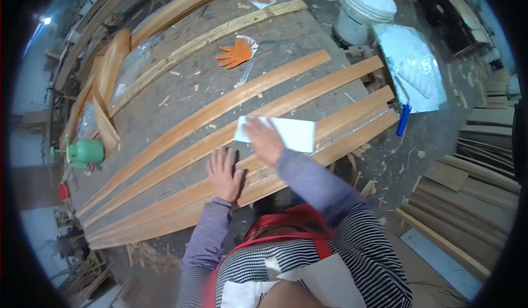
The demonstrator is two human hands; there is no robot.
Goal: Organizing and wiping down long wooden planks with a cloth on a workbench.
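Note:
Several long, reddish-brown wood strips lie side by side across the worktable. My right hand is on the left end of a white, flat rectangular sheet, its fingers over the sheet and reaching toward its far edge. The sheet lies across the middle strips. What it is made of I cannot tell. Left of it, my left hand rests with fingers spread on the nearer strips, holding nothing. A shiny wet-looking streak runs along the nearest strip. The farthest strip lies apart from the others.
An orange and white glove lies on the grey worktable, beyond the strips. A green spray bottle stands at left. At right are a white bucket and a paint roller on a silvery sheet. Stacked boards lie at far right.

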